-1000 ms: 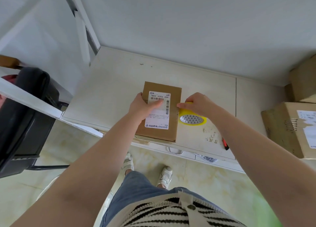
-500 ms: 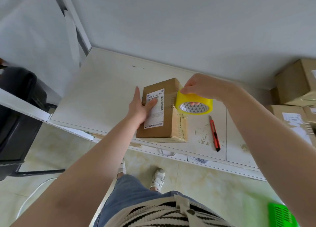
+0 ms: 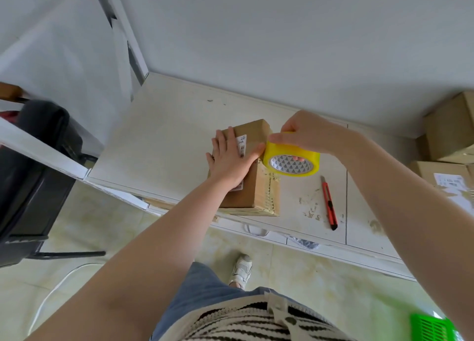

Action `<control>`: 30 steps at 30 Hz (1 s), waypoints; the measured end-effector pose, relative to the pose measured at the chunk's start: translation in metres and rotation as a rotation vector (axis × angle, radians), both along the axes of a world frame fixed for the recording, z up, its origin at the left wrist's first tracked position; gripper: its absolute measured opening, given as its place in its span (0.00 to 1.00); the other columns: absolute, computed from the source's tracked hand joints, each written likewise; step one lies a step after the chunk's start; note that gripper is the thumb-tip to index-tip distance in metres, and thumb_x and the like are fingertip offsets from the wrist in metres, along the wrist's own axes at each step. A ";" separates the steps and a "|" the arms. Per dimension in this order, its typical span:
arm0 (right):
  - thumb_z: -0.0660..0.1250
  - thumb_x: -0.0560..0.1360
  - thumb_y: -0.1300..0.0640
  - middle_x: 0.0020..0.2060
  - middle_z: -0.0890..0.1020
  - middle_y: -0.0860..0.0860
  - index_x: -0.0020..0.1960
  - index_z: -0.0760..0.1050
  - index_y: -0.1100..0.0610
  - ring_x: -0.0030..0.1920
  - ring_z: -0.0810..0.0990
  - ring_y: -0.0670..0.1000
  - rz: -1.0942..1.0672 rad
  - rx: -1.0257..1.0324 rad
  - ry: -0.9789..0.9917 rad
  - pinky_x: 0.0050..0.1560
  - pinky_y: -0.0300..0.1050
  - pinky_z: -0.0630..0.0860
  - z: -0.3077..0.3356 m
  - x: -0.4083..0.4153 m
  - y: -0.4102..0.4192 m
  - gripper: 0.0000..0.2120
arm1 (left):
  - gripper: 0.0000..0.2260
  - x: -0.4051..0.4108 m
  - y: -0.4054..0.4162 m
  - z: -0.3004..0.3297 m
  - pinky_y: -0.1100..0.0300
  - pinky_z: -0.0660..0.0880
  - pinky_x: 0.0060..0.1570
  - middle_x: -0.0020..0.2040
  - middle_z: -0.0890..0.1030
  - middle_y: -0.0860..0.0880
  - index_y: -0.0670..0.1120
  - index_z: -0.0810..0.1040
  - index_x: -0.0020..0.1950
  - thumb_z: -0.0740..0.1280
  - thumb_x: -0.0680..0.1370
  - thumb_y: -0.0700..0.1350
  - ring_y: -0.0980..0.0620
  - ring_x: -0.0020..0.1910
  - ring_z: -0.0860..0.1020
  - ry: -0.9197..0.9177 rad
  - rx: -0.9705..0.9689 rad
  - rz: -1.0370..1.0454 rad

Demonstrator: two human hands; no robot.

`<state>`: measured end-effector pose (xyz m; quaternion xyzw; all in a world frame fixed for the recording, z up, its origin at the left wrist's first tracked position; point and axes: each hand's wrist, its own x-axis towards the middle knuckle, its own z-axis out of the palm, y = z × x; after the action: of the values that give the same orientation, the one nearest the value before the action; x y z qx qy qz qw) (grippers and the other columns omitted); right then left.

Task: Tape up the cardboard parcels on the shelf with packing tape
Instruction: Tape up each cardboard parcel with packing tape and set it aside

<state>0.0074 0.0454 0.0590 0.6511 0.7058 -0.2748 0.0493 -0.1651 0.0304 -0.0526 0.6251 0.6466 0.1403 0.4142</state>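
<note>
- While a person stands at a white shelf point(image 3: 164, 135), seen from a head camera looking down, a small brown cardboard parcel point(image 3: 252, 184) with a white printed label sits near the shelf's front edge.
- Left hand point(image 3: 229, 161) lies flat on top of the parcel, fingers straight and together, thumb reaching toward the tape.
- Right hand point(image 3: 305, 134) grips a roll of yellow packing tape point(image 3: 293, 161), fingers curled over its rim, holding it at the parcel's upper right edge.
- Whether a strip already runs from roll to box cannot be told.
- Rough layers of tape already cover the parcel's right side.
- A red utility knife point(image 3: 329, 203) lies on the shelf just right of the parcel; more brown cardboard boxes point(image 3: 451, 132) sit far right.
- To do this step well, it seems best to keep the left palm pressing so the box cannot slide, pull the tape taut and straight, smooth it down, then cut with the knife.
</note>
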 end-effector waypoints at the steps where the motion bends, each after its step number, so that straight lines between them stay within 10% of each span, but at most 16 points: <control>1: 0.63 0.76 0.37 0.30 0.73 0.53 0.35 0.75 0.61 0.30 0.70 0.51 0.000 0.000 -0.008 0.33 0.44 0.66 -0.001 0.001 -0.001 0.27 | 0.44 -0.001 0.000 0.001 0.40 0.40 0.76 0.81 0.38 0.47 0.50 0.39 0.81 0.56 0.76 0.71 0.46 0.80 0.39 -0.008 -0.005 0.002; 12: 0.66 0.71 0.33 0.25 0.77 0.49 0.31 0.72 0.56 0.30 0.75 0.48 -0.030 0.077 -0.158 0.33 0.43 0.65 -0.011 0.004 -0.007 0.26 | 0.49 -0.020 0.000 0.008 0.42 0.37 0.75 0.81 0.39 0.47 0.52 0.40 0.81 0.54 0.69 0.75 0.48 0.80 0.39 -0.136 -0.113 0.022; 15: 0.63 0.73 0.33 0.28 0.73 0.51 0.32 0.70 0.59 0.30 0.71 0.51 -0.039 0.059 -0.083 0.33 0.43 0.64 -0.015 0.005 -0.006 0.29 | 0.37 -0.024 -0.002 0.010 0.43 0.45 0.75 0.82 0.45 0.46 0.54 0.46 0.81 0.55 0.78 0.68 0.43 0.80 0.46 -0.028 -0.034 0.046; 19: 0.63 0.76 0.37 0.30 0.72 0.52 0.35 0.75 0.59 0.32 0.72 0.52 -0.113 0.062 0.122 0.35 0.45 0.66 -0.020 0.006 -0.010 0.25 | 0.35 -0.027 0.000 0.015 0.39 0.59 0.73 0.77 0.62 0.49 0.54 0.58 0.79 0.56 0.73 0.64 0.43 0.75 0.61 -0.329 -0.107 0.175; 23: 0.63 0.76 0.37 0.28 0.77 0.51 0.37 0.76 0.60 0.31 0.76 0.52 -0.119 0.106 0.131 0.35 0.45 0.69 -0.023 -0.008 -0.012 0.26 | 0.46 -0.019 -0.001 0.018 0.35 0.52 0.74 0.81 0.52 0.47 0.54 0.46 0.81 0.58 0.70 0.73 0.42 0.79 0.50 -0.233 -0.142 0.141; 30: 0.65 0.72 0.33 0.32 0.79 0.59 0.39 0.78 0.63 0.34 0.77 0.54 -0.073 0.080 0.081 0.36 0.46 0.71 -0.017 0.000 -0.006 0.30 | 0.34 -0.046 0.003 0.014 0.48 0.78 0.57 0.65 0.77 0.50 0.57 0.57 0.79 0.70 0.77 0.56 0.48 0.57 0.81 -0.565 -0.270 0.258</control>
<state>0.0075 0.0390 0.0419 0.6661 0.6935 -0.2741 -0.0153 -0.2110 0.0335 -0.0384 0.4140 0.5928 0.2721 0.6349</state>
